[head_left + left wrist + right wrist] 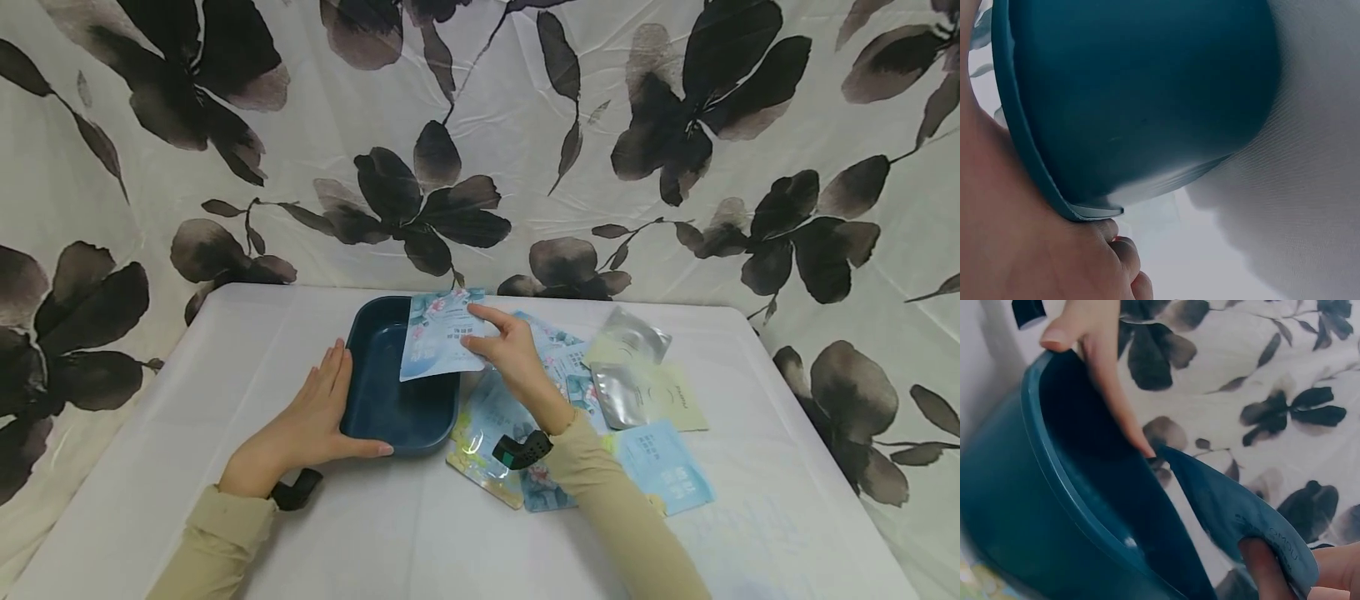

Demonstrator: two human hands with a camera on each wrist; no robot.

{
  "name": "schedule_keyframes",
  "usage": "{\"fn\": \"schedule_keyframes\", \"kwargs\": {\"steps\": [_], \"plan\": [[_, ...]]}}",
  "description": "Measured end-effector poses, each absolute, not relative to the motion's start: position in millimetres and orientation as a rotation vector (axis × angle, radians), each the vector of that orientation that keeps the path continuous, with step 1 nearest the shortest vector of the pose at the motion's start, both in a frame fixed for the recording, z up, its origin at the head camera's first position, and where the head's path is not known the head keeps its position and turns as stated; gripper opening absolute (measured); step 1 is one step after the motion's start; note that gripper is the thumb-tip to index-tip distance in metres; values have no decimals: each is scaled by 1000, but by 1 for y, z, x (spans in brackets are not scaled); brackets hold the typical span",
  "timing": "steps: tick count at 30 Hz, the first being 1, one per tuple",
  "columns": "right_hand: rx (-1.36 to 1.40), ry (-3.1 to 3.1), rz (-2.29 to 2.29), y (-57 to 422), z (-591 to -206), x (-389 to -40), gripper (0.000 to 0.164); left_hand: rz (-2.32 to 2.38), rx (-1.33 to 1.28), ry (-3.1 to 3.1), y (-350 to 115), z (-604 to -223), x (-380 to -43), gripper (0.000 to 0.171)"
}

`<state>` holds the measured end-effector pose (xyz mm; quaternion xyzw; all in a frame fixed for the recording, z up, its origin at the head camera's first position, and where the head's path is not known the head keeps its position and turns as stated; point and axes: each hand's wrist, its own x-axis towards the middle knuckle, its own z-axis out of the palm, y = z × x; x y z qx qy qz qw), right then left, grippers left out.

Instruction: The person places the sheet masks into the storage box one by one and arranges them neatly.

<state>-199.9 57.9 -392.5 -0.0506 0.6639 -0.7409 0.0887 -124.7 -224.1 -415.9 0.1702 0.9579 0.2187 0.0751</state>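
The right hand (513, 354) pinches one packet (437, 346), flowered face upward, over the tub (393, 408), whose long axis points away from the person; the left hand (303, 425), straight-fingered, touches it.

A pale-blue packet (437, 340) hovers above a dark-blue tray (381, 408).

blue bin (405, 421): smooth plastic, soft satin sheen. pinched packet (438, 342) above bin: smooth film, low gloss, plastic-looking. blue-yellow packet (487, 446) right of bin: glossy film. silver packet (618, 398) farther right of bin: shiny metallic foil. white tablecloth (337, 542) under bin: matt cloth, fine ribbed weave. floral backdrop (525, 167) behind bin: thin cloth, lightly wrinkled. beige sleeve (622, 508) right of bin: matt cloth.
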Motion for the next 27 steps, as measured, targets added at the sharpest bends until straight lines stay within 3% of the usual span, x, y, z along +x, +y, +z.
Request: {"fn": "schedule_keyframes", "kwargs": {"steps": [27], "plan": [[-461,2527,-1292,7,-404,-194,57,721,541,2860,-221,-413,-124,147]]}}
